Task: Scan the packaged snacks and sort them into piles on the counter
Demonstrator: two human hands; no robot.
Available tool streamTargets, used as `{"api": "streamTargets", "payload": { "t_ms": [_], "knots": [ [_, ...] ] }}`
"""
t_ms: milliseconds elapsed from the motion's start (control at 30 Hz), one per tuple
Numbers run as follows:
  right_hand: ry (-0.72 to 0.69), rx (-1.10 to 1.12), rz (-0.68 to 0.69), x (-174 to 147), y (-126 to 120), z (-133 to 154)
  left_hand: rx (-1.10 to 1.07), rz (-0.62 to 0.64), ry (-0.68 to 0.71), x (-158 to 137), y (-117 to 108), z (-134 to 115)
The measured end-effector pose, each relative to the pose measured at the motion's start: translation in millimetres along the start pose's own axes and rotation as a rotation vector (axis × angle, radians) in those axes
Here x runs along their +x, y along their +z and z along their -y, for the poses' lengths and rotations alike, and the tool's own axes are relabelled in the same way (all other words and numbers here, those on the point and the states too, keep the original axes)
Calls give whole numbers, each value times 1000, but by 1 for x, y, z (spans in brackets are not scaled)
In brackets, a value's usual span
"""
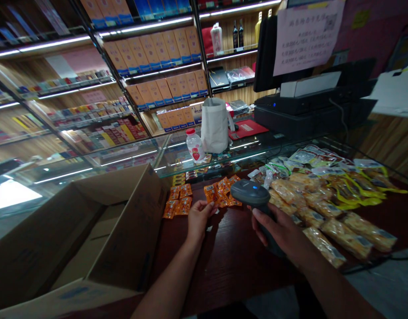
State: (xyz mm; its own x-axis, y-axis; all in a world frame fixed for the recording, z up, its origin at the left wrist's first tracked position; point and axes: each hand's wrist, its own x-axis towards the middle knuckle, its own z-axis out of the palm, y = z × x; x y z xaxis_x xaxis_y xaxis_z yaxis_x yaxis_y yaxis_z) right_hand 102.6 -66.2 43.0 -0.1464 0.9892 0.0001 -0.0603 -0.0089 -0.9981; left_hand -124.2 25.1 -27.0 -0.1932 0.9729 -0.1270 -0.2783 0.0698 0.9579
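While the right hand (pixel 272 226) grips a scanner (pixel 252 194), Chinese signage (pixel 305 42) blurs.

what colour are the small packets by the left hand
The packets are orange, clearest in the head view.

Exposure: dim | Light: white shelf strips (pixel 146 27) | Glare: blown-out patch (pixel 11 195), far left; streaks (pixel 63 176) on glass (pixel 124 171) | Shadow: desk (pixel 237 257) front | Blur: upper left | Distortion: edges stretched
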Motion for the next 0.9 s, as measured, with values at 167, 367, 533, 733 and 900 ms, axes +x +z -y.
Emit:
{"api": "streamTargets", "payload": {
  "t_ms": [167,367,533,733,900],
  "knots": [
    [-21,-5,-1,-2,1,1,24,-4,31,1,-2,1],
    [-14,-20,23,-3,1,2,148,0,65,1,-1,1],
    [-12,-40,8,-3,2,1,135,3,67,0,-1,1],
    [-30,-27,-1,-2,-3,-1,56,58,0,2,0,3],
    [-44,-33,3,1,-7,-2,87,142,-107,0,7,7]
  ]
}}
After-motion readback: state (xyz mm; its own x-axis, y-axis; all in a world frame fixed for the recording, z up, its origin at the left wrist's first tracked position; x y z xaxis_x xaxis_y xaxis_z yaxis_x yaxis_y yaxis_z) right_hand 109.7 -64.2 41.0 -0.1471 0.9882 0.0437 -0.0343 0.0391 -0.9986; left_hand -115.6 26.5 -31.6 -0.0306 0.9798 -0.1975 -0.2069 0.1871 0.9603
